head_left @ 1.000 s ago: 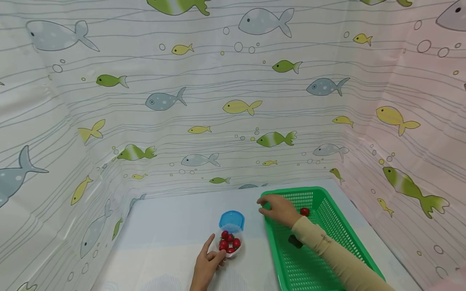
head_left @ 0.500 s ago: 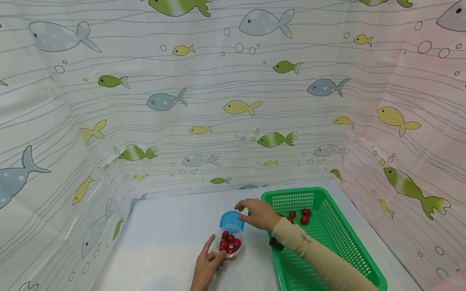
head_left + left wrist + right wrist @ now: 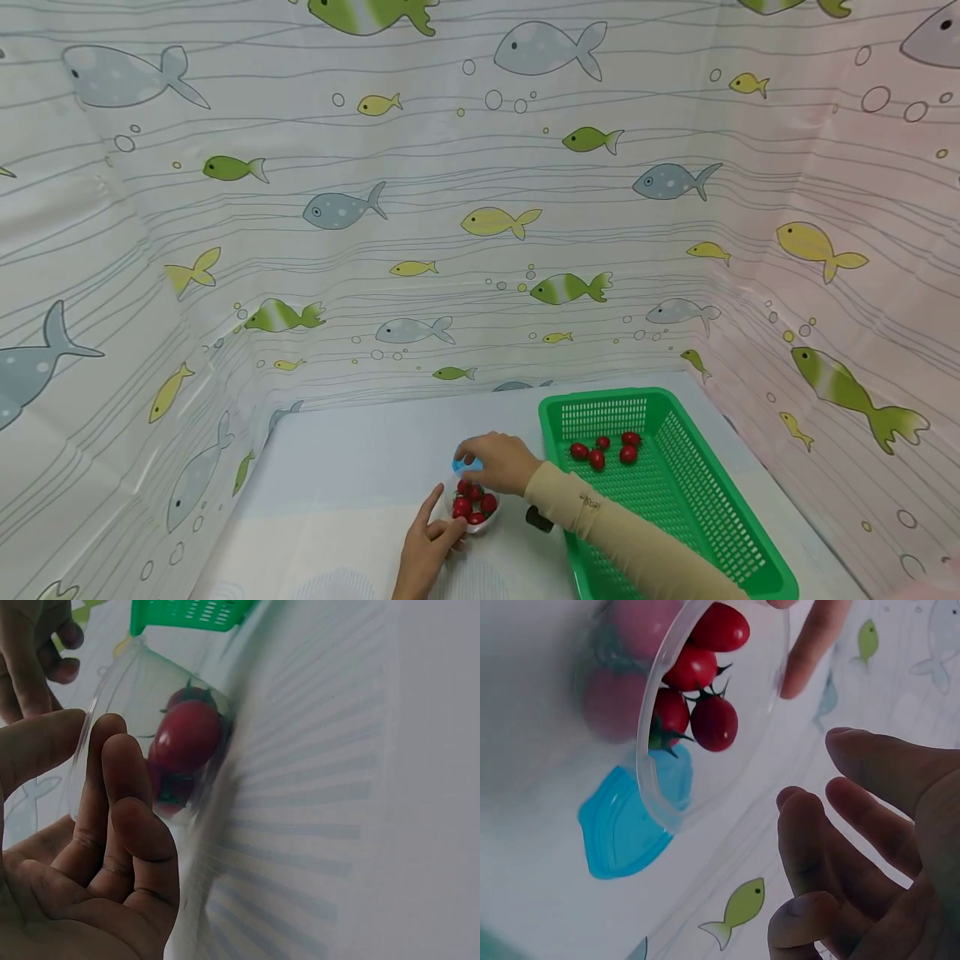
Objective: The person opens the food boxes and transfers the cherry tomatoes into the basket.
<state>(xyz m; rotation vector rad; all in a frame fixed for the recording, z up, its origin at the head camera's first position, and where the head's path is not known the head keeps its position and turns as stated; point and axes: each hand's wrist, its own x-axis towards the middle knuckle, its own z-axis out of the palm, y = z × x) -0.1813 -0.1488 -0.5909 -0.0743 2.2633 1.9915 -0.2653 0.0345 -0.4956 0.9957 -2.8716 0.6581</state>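
In the head view, a small clear plastic container (image 3: 489, 526) of cherry tomatoes (image 3: 462, 507) stands on the table. My left hand (image 3: 427, 546) holds its near left side, thumb at the front and index finger along the wall; the left wrist view shows loosely curled fingers (image 3: 127, 772) beside that wall. Over the container's far side hovers my right hand (image 3: 501, 463), fingers bent and holding nothing. Beneath it, partly hidden, lies a blue lid (image 3: 462, 467). The right wrist view has the blue lid (image 3: 622, 825) beyond the container's rim (image 3: 646, 750), and my right hand (image 3: 855, 862) apart from both.
To the right stands a green plastic basket (image 3: 553, 421) with several tomatoes (image 3: 628, 454) grouped at its far end. A dark device (image 3: 538, 518) sits at my right wrist, beside the basket's left wall. Fish-patterned sheeting (image 3: 495, 250) rises behind and at both sides.
My right hand has moved left from over the basket to above the container and lid, uncovering the tomatoes in the basket. The left hand and container have stayed put.
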